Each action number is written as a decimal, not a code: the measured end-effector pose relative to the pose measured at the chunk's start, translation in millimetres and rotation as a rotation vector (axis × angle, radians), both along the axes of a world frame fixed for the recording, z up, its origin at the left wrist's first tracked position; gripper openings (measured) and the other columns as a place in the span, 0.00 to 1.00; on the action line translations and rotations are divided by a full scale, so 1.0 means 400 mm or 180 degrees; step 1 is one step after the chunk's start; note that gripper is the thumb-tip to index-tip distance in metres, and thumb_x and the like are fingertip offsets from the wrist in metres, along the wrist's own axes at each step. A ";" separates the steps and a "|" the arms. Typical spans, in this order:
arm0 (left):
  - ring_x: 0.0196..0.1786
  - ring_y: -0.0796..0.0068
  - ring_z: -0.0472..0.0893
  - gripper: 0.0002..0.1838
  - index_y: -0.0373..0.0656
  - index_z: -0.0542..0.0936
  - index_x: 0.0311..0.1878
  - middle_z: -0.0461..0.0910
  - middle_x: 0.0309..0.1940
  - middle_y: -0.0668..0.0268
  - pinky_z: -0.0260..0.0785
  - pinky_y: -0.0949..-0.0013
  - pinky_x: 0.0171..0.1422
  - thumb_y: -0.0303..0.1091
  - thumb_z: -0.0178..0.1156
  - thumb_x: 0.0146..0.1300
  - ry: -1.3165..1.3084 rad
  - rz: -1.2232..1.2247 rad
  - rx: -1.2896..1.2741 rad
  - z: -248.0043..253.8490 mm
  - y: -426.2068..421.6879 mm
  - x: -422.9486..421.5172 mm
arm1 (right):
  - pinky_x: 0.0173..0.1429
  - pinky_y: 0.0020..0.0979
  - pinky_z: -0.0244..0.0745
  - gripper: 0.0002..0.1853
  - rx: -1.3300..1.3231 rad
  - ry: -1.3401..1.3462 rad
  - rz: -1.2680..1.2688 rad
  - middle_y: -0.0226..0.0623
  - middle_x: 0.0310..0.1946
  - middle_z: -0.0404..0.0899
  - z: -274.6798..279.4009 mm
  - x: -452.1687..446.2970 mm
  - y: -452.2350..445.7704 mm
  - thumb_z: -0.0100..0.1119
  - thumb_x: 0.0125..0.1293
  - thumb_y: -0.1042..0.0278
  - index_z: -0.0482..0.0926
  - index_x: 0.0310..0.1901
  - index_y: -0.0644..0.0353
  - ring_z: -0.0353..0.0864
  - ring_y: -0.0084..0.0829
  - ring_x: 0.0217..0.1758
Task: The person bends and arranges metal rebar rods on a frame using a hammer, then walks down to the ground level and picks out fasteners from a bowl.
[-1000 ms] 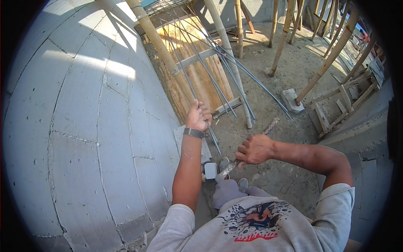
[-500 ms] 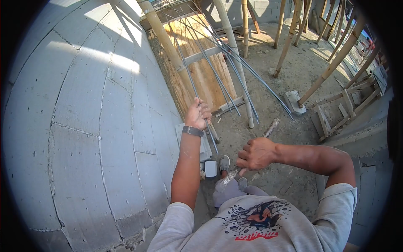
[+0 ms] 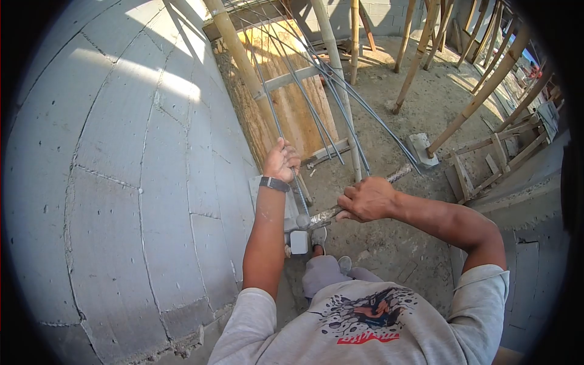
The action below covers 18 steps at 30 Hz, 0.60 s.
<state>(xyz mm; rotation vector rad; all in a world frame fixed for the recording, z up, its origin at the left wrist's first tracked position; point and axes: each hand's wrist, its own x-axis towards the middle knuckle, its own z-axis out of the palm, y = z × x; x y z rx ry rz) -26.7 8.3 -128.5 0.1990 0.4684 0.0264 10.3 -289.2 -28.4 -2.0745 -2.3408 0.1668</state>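
While the left hand (image 3: pixel 281 160) curls round a steel rebar (image 3: pixel 300 193), mid-frame | right hand (image 3: pixel 367 199) clenched on a wrapped bar (image 3: pixel 399 173), right of centre

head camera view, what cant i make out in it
Held rod, head view: the stretch inside the left hand is hidden by that hand.
Tool, head view: its middle is covered by the right hand.
Other rods, head view: some seem cut off by the top edge, so their far ends cannot be traced.
Reddish shapes, head view, upper right: too small and blurred to name.
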 end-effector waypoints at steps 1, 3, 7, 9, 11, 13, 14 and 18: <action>0.19 0.83 0.61 0.15 0.48 0.75 0.33 0.64 0.17 0.77 0.52 0.77 0.21 0.47 0.56 0.73 0.0019 0.0041 0.0049 0.008 0.009 0.011 | 0.31 0.41 0.80 0.24 -0.0114 -0.0024 -0.0217 0.36 0.27 0.78 0.011 0.002 0.003 0.46 0.72 0.41 0.71 0.35 0.56 0.85 0.42 0.30; 0.19 0.83 0.61 0.15 0.48 0.75 0.33 0.65 0.17 0.77 0.52 0.77 0.21 0.47 0.56 0.73 -0.0038 0.0025 0.0063 0.002 0.011 0.004 | 0.30 0.42 0.79 0.24 0.0162 0.0171 0.0485 0.37 0.28 0.79 0.014 -0.048 -0.017 0.45 0.72 0.40 0.72 0.35 0.56 0.85 0.42 0.30; 0.18 0.83 0.60 0.15 0.48 0.74 0.32 0.64 0.17 0.77 0.51 0.77 0.20 0.46 0.55 0.74 -0.0011 0.0045 -0.0034 0.009 0.001 0.015 | 0.25 0.40 0.77 0.23 0.0971 0.0314 0.1706 0.33 0.23 0.74 0.009 -0.083 -0.008 0.50 0.69 0.39 0.70 0.32 0.54 0.81 0.38 0.24; 0.18 0.83 0.60 0.15 0.48 0.74 0.33 0.64 0.17 0.76 0.51 0.77 0.20 0.46 0.55 0.74 -0.0103 0.0008 -0.0115 0.021 0.005 0.014 | 0.25 0.39 0.76 0.23 0.0839 0.0074 0.0746 0.32 0.22 0.72 -0.019 -0.008 0.016 0.50 0.70 0.39 0.69 0.30 0.53 0.80 0.35 0.24; 0.18 0.83 0.59 0.15 0.48 0.74 0.33 0.64 0.17 0.76 0.51 0.77 0.20 0.47 0.54 0.75 -0.0025 0.0024 -0.0057 0.025 -0.003 0.005 | 0.26 0.38 0.77 0.23 0.0578 -0.0005 0.0155 0.32 0.23 0.73 -0.023 0.012 0.009 0.49 0.70 0.40 0.69 0.31 0.53 0.81 0.36 0.24; 0.17 0.83 0.58 0.16 0.49 0.72 0.35 0.63 0.17 0.77 0.50 0.78 0.19 0.48 0.51 0.76 0.0192 0.0101 0.0201 0.035 0.002 0.007 | 0.29 0.39 0.79 0.23 0.0262 0.0032 -0.0061 0.34 0.24 0.76 0.000 0.004 -0.001 0.46 0.72 0.41 0.71 0.33 0.54 0.83 0.39 0.27; 0.17 0.83 0.58 0.16 0.49 0.72 0.35 0.63 0.17 0.77 0.50 0.78 0.19 0.48 0.51 0.76 0.0163 0.0100 0.0128 0.033 0.004 0.006 | 0.29 0.39 0.79 0.23 0.0409 0.0110 0.0294 0.34 0.24 0.76 0.005 -0.014 -0.008 0.46 0.72 0.41 0.71 0.33 0.54 0.83 0.39 0.27; 0.18 0.83 0.59 0.15 0.49 0.72 0.36 0.63 0.18 0.76 0.50 0.77 0.19 0.48 0.51 0.76 0.0122 0.0078 -0.0036 0.018 0.007 0.006 | 0.29 0.39 0.79 0.23 0.0727 0.0278 0.1433 0.34 0.24 0.76 0.022 -0.060 -0.011 0.48 0.71 0.40 0.72 0.33 0.54 0.83 0.39 0.26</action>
